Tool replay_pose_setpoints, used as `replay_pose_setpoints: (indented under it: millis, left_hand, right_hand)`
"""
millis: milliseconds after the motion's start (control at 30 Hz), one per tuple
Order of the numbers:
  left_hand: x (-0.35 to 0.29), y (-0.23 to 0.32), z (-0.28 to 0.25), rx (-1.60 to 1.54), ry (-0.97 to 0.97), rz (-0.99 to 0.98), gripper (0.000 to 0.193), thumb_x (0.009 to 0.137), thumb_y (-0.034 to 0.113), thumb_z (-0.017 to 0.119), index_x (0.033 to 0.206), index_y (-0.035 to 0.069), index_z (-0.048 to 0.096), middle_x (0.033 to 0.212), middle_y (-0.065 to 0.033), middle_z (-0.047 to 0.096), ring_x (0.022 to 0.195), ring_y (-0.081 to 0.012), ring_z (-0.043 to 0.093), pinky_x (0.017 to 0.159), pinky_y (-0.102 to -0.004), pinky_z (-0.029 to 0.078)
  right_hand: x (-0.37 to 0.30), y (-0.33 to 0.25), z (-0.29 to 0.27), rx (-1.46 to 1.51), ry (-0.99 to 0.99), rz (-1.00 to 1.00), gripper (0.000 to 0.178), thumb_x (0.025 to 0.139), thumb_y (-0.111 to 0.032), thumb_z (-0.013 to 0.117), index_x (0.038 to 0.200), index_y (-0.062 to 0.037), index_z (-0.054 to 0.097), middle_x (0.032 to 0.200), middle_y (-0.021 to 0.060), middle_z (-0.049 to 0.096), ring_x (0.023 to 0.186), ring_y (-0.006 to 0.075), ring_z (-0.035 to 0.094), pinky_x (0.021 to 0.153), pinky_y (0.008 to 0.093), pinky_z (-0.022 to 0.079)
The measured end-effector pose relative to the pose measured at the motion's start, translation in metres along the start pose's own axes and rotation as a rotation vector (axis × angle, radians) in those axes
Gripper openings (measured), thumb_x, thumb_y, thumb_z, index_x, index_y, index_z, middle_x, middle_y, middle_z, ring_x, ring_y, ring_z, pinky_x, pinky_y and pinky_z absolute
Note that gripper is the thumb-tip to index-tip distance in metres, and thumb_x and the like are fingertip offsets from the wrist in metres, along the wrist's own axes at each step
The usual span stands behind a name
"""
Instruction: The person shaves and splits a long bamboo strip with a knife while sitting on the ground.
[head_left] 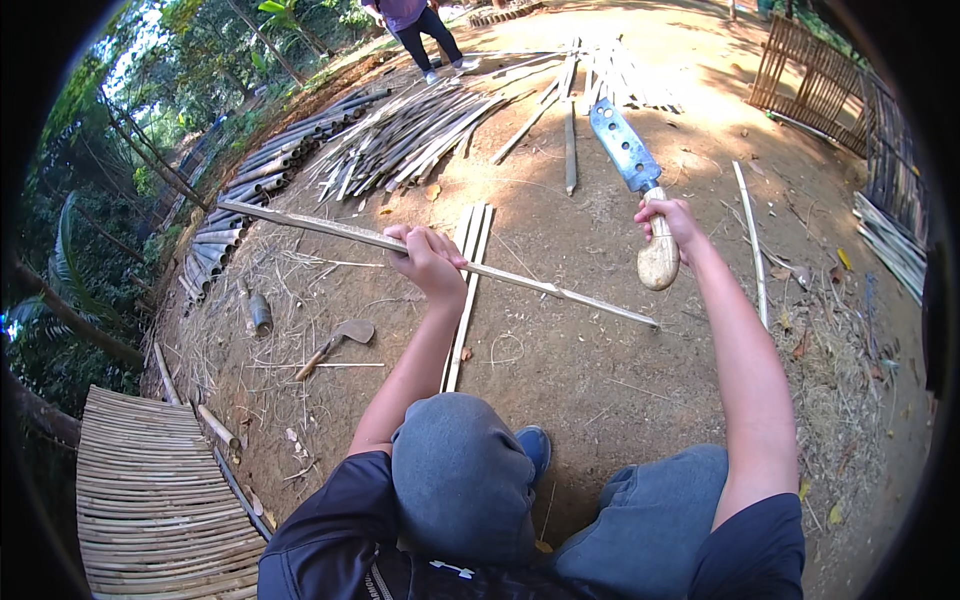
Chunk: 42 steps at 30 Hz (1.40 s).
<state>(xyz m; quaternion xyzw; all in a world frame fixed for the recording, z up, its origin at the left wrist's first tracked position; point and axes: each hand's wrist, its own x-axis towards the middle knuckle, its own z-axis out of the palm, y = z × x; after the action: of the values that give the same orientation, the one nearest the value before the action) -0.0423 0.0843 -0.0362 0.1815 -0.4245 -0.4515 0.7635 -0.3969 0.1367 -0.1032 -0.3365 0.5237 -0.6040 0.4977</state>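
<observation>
My left hand is closed around a long, thin bamboo strip. The strip slants across in front of me, its left end raised and its right end low by the dirt. A notch or a bend shows on it to the right of my fist. In my right hand is a broad-bladed knife, gripped by its pale wooden handle. Several round holes run along the blade, which points up and away. Blade and strip are apart. Beneath my left hand lie narrow bamboo strips, side by side on the ground.
At left lie a curved-bladed hand tool and a dark cylindrical object. Bamboo poles and a heap of split strips lie farther off. A person stands behind them. A slatted bamboo platform is at near left.
</observation>
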Motion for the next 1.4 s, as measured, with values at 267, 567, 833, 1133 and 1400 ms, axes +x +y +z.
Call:
replay_pose_setpoints:
  millis: [267,567,833,1133,1400]
  left_hand:
    - [-0.004,-0.001,-0.003,0.136,0.088,-0.014,0.020,0.095,0.008,0.050,0.083,0.014,0.037,0.053,0.0000,0.034,0.039,-0.0105,0.034,0.036,-0.0270,0.036]
    - [-0.012,0.006,0.007,0.061,0.070,-0.070,0.026,0.094,0.007,0.051,0.076,0.014,0.033,0.052,0.0005,0.035,0.040,-0.0095,0.035,0.034,-0.0268,0.033]
    - [-0.011,0.013,0.007,0.122,0.079,-0.060,0.024,0.094,0.010,0.047,0.075,0.013,0.033,0.052,-0.0003,0.038,0.037,-0.0102,0.033,0.034,-0.0270,0.030]
    - [-0.013,0.008,0.005,0.071,0.072,-0.101,0.023,0.095,0.012,0.046,0.076,0.013,0.033,0.052,-0.0003,0.038,0.038,-0.0099,0.034,0.033,-0.0260,0.031]
    - [-0.015,0.009,0.007,0.117,0.059,-0.109,0.021,0.093,0.008,0.044,0.076,0.012,0.033,0.052,-0.0011,0.035,0.038,-0.0115,0.033,0.035,-0.0279,0.032]
  right_hand:
    - [-0.066,0.014,0.023,-0.615,0.004,0.096,0.013,0.086,-0.006,0.061,0.092,0.0027,0.054,0.071,0.0077,0.060,0.057,0.0128,0.061,0.049,0.0284,0.055]
    - [-0.201,0.097,0.046,-1.000,-0.015,0.003,0.023,0.081,-0.010,0.064,0.098,0.0041,0.056,0.079,0.0216,0.068,0.070,0.0368,0.068,0.068,0.0446,0.057]
    - [-0.186,0.145,0.032,-1.145,0.126,0.177,0.032,0.080,-0.010,0.067,0.108,0.0031,0.057,0.082,0.0272,0.068,0.081,0.0429,0.070,0.074,0.0502,0.057]
    - [-0.169,0.171,-0.015,-1.342,0.163,0.233,0.030,0.078,-0.005,0.063,0.106,0.0055,0.061,0.091,0.0275,0.070,0.089,0.0411,0.071,0.080,0.0479,0.058]
    - [-0.188,0.190,-0.014,-1.293,0.244,0.239,0.029,0.080,-0.008,0.064,0.104,0.0054,0.061,0.096,0.0287,0.069,0.095,0.0387,0.070,0.083,0.0474,0.058]
